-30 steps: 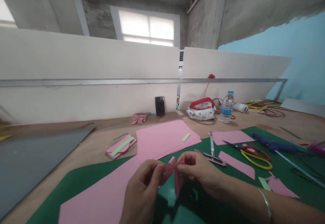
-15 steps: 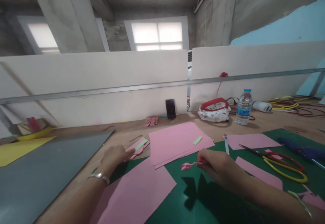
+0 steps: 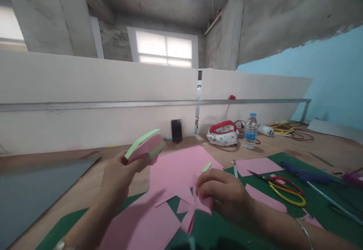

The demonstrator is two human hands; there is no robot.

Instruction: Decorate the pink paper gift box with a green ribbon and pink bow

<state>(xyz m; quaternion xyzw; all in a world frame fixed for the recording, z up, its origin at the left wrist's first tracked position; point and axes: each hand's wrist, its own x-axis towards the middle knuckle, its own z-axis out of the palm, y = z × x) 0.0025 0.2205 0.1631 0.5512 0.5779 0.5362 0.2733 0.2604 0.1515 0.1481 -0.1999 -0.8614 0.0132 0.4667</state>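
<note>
My left hand (image 3: 117,173) is raised above the table, closed round a small stack of pink paper pieces with a green strip (image 3: 145,147) on top. My right hand (image 3: 219,194) is closed on a folded pink paper bow (image 3: 189,206), held just over the green cutting mat (image 3: 224,231). Large pink paper sheets (image 3: 176,168) lie under and between both hands.
Yellow-and-red scissors (image 3: 283,186), a blue glue gun (image 3: 304,174) and pink offcuts (image 3: 256,165) lie on the mat to the right. A phone (image 3: 176,130), a pouch (image 3: 222,133) and a water bottle (image 3: 250,131) stand by the white partition. A grey board (image 3: 34,193) lies left.
My left hand has lifted the pink stack with the green strip off the table. My right hand has drawn the pink bow closer to me, and the camera has swung right.
</note>
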